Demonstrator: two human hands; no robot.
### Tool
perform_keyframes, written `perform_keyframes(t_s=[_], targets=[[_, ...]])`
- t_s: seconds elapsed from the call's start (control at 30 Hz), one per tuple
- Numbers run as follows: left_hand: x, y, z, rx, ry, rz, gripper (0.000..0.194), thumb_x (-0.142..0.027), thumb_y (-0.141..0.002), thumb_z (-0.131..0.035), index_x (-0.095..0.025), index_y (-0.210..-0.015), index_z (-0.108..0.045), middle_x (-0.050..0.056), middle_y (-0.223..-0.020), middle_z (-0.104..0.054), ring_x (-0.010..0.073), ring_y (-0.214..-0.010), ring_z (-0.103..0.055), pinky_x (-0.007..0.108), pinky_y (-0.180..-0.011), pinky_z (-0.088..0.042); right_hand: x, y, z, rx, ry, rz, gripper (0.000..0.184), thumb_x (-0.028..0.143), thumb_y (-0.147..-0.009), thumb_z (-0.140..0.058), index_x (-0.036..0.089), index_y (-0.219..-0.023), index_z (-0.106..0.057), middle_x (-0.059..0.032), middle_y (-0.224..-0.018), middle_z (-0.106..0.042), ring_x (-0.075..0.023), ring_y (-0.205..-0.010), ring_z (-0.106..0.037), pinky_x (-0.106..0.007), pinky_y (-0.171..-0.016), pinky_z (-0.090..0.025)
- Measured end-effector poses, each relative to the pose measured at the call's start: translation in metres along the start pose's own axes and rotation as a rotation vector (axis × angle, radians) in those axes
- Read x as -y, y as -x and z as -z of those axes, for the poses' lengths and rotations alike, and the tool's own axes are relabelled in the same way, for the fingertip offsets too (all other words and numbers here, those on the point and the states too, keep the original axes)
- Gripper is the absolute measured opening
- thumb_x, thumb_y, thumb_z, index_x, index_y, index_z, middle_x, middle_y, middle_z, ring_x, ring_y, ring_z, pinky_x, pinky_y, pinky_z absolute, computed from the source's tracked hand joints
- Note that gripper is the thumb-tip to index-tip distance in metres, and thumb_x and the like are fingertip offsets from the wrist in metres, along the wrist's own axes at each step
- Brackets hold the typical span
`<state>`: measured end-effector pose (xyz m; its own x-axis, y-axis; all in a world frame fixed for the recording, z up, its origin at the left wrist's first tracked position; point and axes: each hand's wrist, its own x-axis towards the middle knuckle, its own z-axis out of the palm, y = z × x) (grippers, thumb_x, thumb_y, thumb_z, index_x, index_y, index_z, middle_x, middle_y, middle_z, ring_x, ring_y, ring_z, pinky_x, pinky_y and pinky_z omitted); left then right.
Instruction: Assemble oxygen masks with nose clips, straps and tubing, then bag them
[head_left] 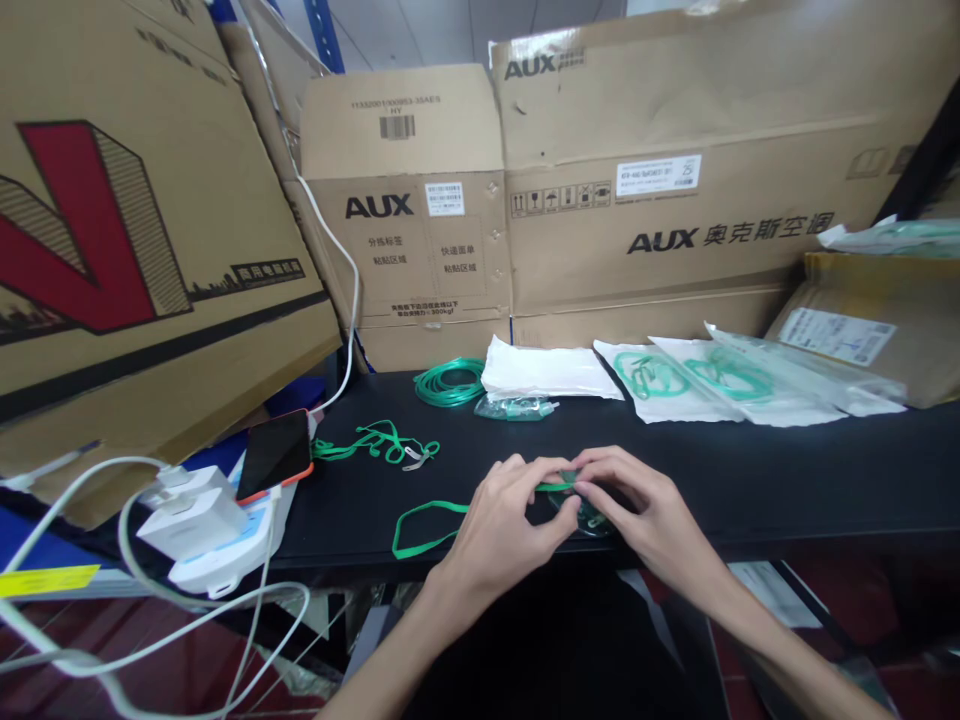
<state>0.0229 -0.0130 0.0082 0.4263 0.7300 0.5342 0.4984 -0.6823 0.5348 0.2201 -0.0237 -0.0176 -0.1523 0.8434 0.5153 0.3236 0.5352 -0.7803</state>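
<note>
one flat, bright-green fabric strap (424,508) lies low across the near edge of the black table (352,525), passing beneath the left hand (506,515). its long axis runs left to right; the closed end of its loop points left, its other end reaches right, to the fingertips. two bare hands meet there. the right hand (645,500) has thumb and forefinger together, clamped on one translucent green plastic piece (592,520), mostly hidden below the fingers. the left forefinger is at the strap, the left thumb just under it; whether they press on it i cannot tell.

to the left lie one tangled bundle of green straps (375,440), one black smartphone with an orange edge (276,455) and one white plug block (193,513). farther off sit one coil of green tubing (448,384), one stack of white packets (551,370), uncounted, and one small clear plastic bag (516,408) just nearer than the stack. two white-backed packets with green coils (652,380) show at far right, with one clear-faced packet (795,365) beside them.
</note>
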Motion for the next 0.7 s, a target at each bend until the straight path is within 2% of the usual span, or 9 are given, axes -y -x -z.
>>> perform_keyframes(t_s=[0.23, 0.43, 0.7], targets=[[0.000, -0.001, 0.000, 0.047, -0.031, 0.058, 0.010, -0.028, -0.095, -0.070, -0.026, -0.105, -0.070, -0.001, -0.097, -0.077, 0.0229, -0.086, -0.062, 0.039, -0.089, -0.043, 0.002, 0.002, -0.001, 0.018, 0.019, 0.046, 0.009, 0.028, -0.101, -0.061, 0.028, -0.097, -0.069, -0.0043, -0.112, -0.069, -0.0213, -0.106, -0.067, -0.033, -0.093, -0.050], [-0.002, 0.000, 0.000, 0.042, -0.030, 0.065, 0.010, -0.023, -0.092, -0.071, -0.027, -0.102, -0.068, -0.006, -0.096, -0.078, 0.0219, -0.089, -0.062, 0.040, -0.095, -0.040, 0.000, 0.002, 0.006, 0.022, 0.021, 0.008, 0.011, 0.033, -0.100, -0.062, 0.027, -0.094, -0.069, -0.0048, -0.114, -0.070, -0.0227, -0.109, -0.067, -0.033, -0.094, -0.050], [0.000, 0.001, 0.001, 0.018, -0.025, 0.091, 0.012, -0.020, -0.091, -0.070, -0.029, -0.098, -0.066, -0.009, -0.096, -0.078, 0.0215, -0.093, -0.062, 0.045, -0.108, -0.031, 0.000, -0.001, 0.028, -0.048, 0.009, -0.077, 0.019, 0.043, -0.097, -0.066, 0.026, -0.090, -0.069, -0.0059, -0.115, -0.071, -0.0228, -0.109, -0.067, -0.031, -0.093, -0.051]])
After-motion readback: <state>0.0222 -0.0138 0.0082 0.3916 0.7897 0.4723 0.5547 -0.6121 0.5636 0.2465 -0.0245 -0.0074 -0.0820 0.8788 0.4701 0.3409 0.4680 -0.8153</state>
